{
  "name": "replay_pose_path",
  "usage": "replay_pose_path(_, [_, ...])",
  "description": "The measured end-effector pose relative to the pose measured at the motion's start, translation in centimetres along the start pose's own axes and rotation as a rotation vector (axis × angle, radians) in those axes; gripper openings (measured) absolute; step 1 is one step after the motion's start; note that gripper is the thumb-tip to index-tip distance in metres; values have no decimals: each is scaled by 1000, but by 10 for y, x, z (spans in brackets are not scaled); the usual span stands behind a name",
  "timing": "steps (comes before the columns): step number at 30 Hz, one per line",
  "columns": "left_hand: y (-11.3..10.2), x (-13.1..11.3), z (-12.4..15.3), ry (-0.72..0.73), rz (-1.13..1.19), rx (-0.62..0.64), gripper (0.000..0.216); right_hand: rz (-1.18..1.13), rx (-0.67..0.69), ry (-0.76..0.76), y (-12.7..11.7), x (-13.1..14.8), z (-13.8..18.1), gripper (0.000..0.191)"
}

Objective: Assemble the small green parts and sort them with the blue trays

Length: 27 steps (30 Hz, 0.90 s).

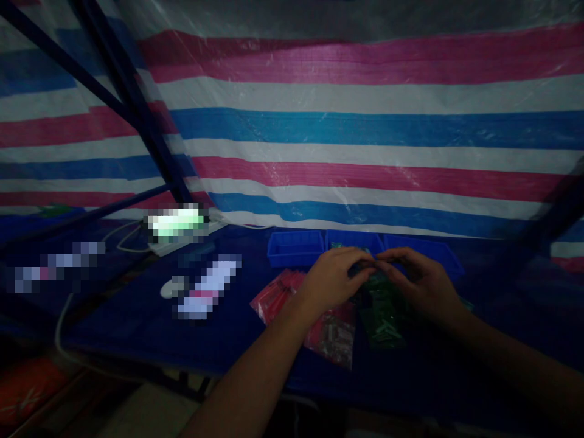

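My left hand (pixel 335 275) and my right hand (pixel 417 277) meet fingertip to fingertip above the blue table. Both are closed in a pinch; whatever lies between the fingers is too dark and small to name. Below and left of them lie red plastic packets (pixel 280 295), and a clear-fronted red packet with small pieces in it (pixel 335 334) sits under my left wrist. Green packets (pixel 383 325) with small pale pieces lie beneath my right hand. Behind the hands stands a blue bin (pixel 353 237) with greenish packets in it, partly hidden by my left hand.
Two more blue bins flank it, one left (pixel 295 248) and one right (pixel 424 250). A white computer mouse (pixel 173 287) and a blurred-out pale strip (pixel 210 287) lie left on the table (pixel 137 322). Farther back are a glowing device (pixel 177 223) and cables. Striped sheeting (pixel 365 131) hangs behind.
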<state>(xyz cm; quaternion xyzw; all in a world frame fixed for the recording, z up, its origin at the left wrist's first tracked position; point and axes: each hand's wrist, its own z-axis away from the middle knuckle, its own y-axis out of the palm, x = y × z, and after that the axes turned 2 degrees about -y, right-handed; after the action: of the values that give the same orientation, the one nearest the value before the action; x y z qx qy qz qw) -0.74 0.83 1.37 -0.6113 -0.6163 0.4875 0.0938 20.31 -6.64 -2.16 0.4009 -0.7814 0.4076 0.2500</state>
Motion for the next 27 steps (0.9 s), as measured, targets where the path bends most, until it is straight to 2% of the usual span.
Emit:
replay_pose_path(5, [-2, -1, -2, -64, 122, -55, 14, -42, -16, 23, 1, -1, -2, 37])
replay_pose_path(9, [-3, -4, -1, -115, 179, -98, 19, -75, -35, 76, -1, -4, -3, 34])
replay_pose_path(13, [-3, -5, -2, -156, 228, -64, 17, -109, -50, 108, -2, -5, -2, 32])
replay_pose_path(27, [1, -7, -3, -131, 206, -110, 17, -298, 46, 160, 3, -2, 0, 45])
